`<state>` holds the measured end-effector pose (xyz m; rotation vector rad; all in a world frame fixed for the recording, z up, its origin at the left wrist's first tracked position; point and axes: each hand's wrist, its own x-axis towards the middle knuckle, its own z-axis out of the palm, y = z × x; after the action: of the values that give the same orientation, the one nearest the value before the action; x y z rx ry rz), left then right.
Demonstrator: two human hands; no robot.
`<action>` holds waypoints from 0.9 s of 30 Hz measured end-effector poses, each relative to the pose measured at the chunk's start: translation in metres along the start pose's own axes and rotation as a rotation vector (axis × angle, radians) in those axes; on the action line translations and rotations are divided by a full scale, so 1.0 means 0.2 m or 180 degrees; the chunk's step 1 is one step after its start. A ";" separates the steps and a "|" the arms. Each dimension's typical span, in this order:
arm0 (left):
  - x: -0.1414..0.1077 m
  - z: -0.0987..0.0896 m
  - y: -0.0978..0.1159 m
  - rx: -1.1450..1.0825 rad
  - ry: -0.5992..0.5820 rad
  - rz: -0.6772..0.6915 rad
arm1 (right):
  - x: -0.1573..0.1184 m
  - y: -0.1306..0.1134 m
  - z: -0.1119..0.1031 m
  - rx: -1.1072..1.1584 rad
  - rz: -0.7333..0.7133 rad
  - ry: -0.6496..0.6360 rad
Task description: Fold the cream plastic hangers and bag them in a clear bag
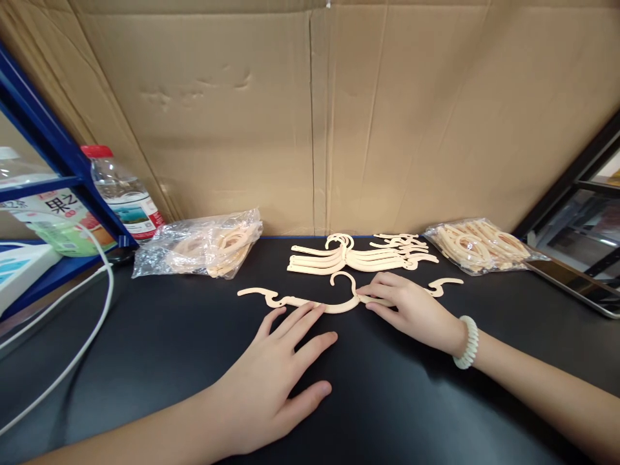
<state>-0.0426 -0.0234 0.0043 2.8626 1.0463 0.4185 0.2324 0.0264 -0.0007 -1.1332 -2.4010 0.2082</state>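
Note:
A cream plastic folding clothes hanger [334, 308] lies flat on the black table, its hook pointing away from me. My left hand [283, 368] is open with fingers spread, and its fingertips rest against the hanger's left arm. My right hand [414, 307], with a pale coil band at the wrist, has its thumb and fingers closed around the right arm close to the hook, covering much of that side. Curved end pieces stick out at the left [256, 294] and right [443, 285]. Just behind is a row of similar folding hangers [320, 261], overlapping one another.
Clear bags of cream hanger parts lie at the back left [213, 248] and back right [477, 245]. A red-capped bottle [123, 194] stands by a blue shelf frame [39, 123]. A white cable [104, 303] loops over the left side. Cardboard [232, 129] walls the back.

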 end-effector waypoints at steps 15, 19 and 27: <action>0.00 0.01 0.00 0.0087 0.0054 -0.0030 | 0.00 0.00 0.03 -0.0072 0.0136 0.0224; 0.00 0.02 0.00 0.0097 0.0090 -0.0024 | -0.01 -0.02 0.02 -0.0110 0.0281 0.0199; 0.00 0.03 -0.01 0.0060 0.0084 0.0077 | 0.01 0.00 -0.08 0.0048 0.0342 0.0634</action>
<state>-0.0424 -0.0225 -0.0013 2.8970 1.0260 0.4515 0.2392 0.0271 0.0140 -1.2172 -2.1642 0.1410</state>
